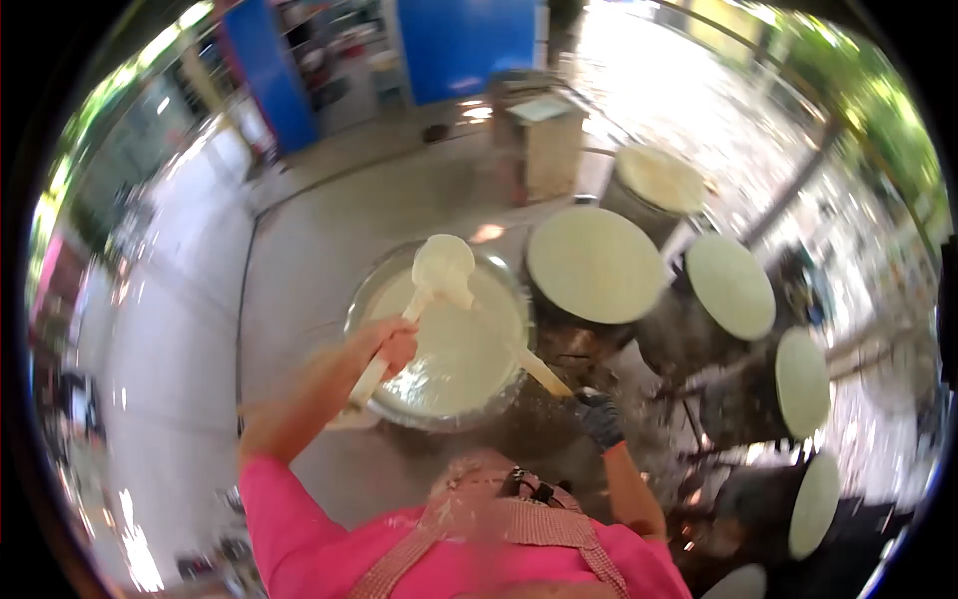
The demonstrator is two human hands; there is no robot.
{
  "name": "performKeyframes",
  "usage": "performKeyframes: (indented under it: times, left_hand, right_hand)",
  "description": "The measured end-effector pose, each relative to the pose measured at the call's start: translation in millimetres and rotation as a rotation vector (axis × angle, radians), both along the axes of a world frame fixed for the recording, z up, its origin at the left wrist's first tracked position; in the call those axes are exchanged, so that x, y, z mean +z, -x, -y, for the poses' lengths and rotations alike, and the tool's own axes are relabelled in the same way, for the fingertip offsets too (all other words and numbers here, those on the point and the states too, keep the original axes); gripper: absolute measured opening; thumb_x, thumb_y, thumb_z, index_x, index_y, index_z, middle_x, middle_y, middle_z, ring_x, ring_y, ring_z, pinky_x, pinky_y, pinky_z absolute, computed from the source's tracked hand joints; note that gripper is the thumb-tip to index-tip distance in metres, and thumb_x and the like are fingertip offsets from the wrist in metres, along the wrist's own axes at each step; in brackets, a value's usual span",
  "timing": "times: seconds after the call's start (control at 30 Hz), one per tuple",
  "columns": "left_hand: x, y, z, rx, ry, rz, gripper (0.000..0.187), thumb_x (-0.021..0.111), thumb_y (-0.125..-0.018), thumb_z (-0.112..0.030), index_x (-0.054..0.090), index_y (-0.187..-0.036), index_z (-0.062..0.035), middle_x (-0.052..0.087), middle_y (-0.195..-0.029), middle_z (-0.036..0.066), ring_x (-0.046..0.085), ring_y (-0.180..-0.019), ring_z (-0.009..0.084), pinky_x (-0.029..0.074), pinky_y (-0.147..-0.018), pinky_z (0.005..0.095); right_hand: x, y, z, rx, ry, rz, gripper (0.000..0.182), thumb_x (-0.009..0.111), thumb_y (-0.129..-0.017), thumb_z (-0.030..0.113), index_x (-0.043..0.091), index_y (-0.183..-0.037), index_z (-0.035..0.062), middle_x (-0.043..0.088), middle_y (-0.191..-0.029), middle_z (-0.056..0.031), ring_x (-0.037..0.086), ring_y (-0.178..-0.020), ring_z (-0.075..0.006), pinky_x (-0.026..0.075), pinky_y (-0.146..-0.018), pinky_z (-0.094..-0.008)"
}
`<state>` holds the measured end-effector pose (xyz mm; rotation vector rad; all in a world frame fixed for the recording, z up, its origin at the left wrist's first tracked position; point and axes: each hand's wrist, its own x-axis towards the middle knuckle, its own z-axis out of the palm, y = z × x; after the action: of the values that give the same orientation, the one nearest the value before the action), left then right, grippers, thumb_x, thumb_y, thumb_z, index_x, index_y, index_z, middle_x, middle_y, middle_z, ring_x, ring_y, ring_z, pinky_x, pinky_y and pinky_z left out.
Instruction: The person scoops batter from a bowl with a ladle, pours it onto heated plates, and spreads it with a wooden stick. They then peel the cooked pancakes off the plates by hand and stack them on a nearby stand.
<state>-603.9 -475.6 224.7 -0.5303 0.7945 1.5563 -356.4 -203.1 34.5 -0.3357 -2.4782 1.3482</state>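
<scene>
A wide metal basin (351, 317) in front of me holds creamy white liquid (449, 364). Above it is a round-headed ladle (443, 262) coated in the same white stuff. My left hand (389, 349), bare, is closed round its pale handle. In a dark grey glove, my right hand (599, 419) grips the end of a wooden stick (544, 373). That stick slants up and left over the basin, and its far end meets the ladle's head. White coating hides the shape of the stick's tip.
To the right, several drum-like stoves carry round pale tops, the nearest top (597, 265) beside the basin. A box-like stand (549, 150) is behind them. Blue door panels (469, 50) show at the back. Concrete floor (185, 299) stretches left.
</scene>
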Motion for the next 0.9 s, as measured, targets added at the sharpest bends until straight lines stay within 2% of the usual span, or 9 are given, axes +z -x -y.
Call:
performKeyframes:
  times: [0.2, 0.33, 0.43, 0.53, 0.57, 0.63, 0.73, 0.83, 0.9]
  left_hand:
    - [15.7, -70.5, -125.4, -0.487, -0.039, -0.820, 0.012, 0.038, -0.086, -0.017, 0.037, -0.074, -0.0147, 0.031, -0.049, -0.002, 0.026, -0.031, 0.0077, 0.020, -0.025, 0.0222]
    - [-55.8, -117.0, -220.7, -0.602, -0.220, 0.431, 0.033, 0.039, -0.087, -0.019, 0.032, -0.055, -0.0127, 0.031, -0.046, -0.001, 0.029, -0.034, 0.0095, 0.027, -0.030, 0.0229]
    - [-112.0, -202.8, -281.0, -0.788, -0.007, 0.541, 0.040, 0.037, -0.088, -0.023, 0.030, -0.051, -0.0121, 0.029, -0.043, -0.001, 0.031, -0.036, 0.0101, 0.030, -0.033, 0.0234]
    - [-132.4, -324.8, -329.5, -0.969, 0.142, 0.755, 0.041, 0.036, -0.090, -0.024, 0.030, -0.051, -0.0113, 0.028, -0.043, -0.002, 0.030, -0.036, 0.0090, 0.028, -0.032, 0.0228]
    - [-155.6, -358.0, -340.0, -1.082, -0.002, 0.774, 0.013, 0.036, -0.089, -0.013, 0.043, -0.085, -0.0034, 0.033, -0.052, 0.000, 0.033, -0.040, 0.0085, 0.031, -0.035, 0.0219]
    - [-164.2, -443.4, -360.3, -1.250, -0.056, 0.673, 0.024, 0.038, -0.089, -0.013, 0.044, -0.109, -0.0027, 0.031, -0.054, -0.001, 0.032, -0.040, 0.0063, 0.030, -0.033, 0.0202]
    - [-170.4, -572.1, -396.3, -1.591, 0.049, 0.852, 0.021, 0.039, -0.088, -0.012, 0.048, -0.108, -0.0122, 0.030, -0.052, -0.001, 0.029, -0.037, 0.0068, 0.026, -0.029, 0.0188]
    - [-142.7, -684.7, -404.8, -1.993, -0.337, 0.137, 0.019, 0.042, -0.087, -0.014, 0.043, -0.100, -0.0274, 0.026, -0.049, -0.003, 0.024, -0.031, 0.0053, 0.020, -0.023, 0.0179]
    - [-118.4, -743.9, -403.1, -2.149, -0.513, -0.086, 0.041, 0.043, -0.084, -0.007, 0.030, -0.114, -0.0336, 0.026, -0.049, -0.004, 0.024, -0.033, 0.0039, 0.020, -0.026, 0.0175]
  right_hand:
    - [70.2, -108.4, -21.4, -0.458, 0.539, 0.046, 0.019, 0.059, -0.079, 0.024, 0.060, -0.085, 0.0061, 0.050, -0.063, 0.0031, 0.041, -0.056, -0.0072, 0.035, -0.050, -0.0246]
    - [9.3, -209.0, -11.2, -0.640, 0.704, 0.147, 0.018, 0.053, -0.082, 0.026, 0.057, -0.081, 0.0086, 0.045, -0.055, 0.0022, 0.039, -0.045, -0.0069, 0.032, -0.040, -0.0258]
    - [-126.1, -329.5, 29.8, -0.722, 0.643, 0.108, 0.025, 0.053, -0.081, 0.033, 0.058, -0.080, 0.0082, 0.047, -0.054, 0.0001, 0.042, -0.044, -0.0101, 0.035, -0.041, -0.0288]
    - [-44.0, -418.3, 117.3, -1.254, 0.478, 0.357, 0.031, 0.055, -0.079, 0.038, 0.060, -0.081, 0.0068, 0.052, -0.059, -0.0018, 0.048, -0.051, -0.0146, 0.040, -0.047, -0.0318]
    - [-99.4, -444.9, 153.3, -1.418, 0.656, -0.026, 0.030, 0.055, -0.079, 0.036, 0.060, -0.080, 0.0068, 0.053, -0.060, -0.0037, 0.048, -0.052, -0.0154, 0.041, -0.049, -0.0325]
    - [-149.5, -495.7, 225.2, -1.713, 0.765, -0.316, 0.030, 0.055, -0.077, 0.037, 0.061, -0.078, 0.0077, 0.057, -0.065, -0.0082, 0.053, -0.059, -0.0187, 0.043, -0.056, -0.0342]
    - [-57.1, -528.3, 273.7, -2.028, 0.117, 0.951, 0.038, 0.056, -0.073, 0.044, 0.062, -0.074, 0.0070, 0.059, -0.064, -0.0143, 0.057, -0.058, -0.0288, 0.044, -0.056, -0.0374]
    - [6.2, -540.3, 276.2, -2.508, 0.414, 0.952, 0.042, 0.057, -0.072, 0.045, 0.061, -0.068, 0.0040, 0.056, -0.059, -0.0161, 0.056, -0.060, -0.0328, 0.043, -0.056, -0.0380]
    - [19.2, -543.3, 272.4, -2.632, 0.162, 0.665, 0.033, 0.056, -0.077, 0.034, 0.061, -0.092, 0.0047, 0.058, -0.070, -0.0186, 0.056, -0.064, -0.0336, 0.043, -0.060, -0.0391]
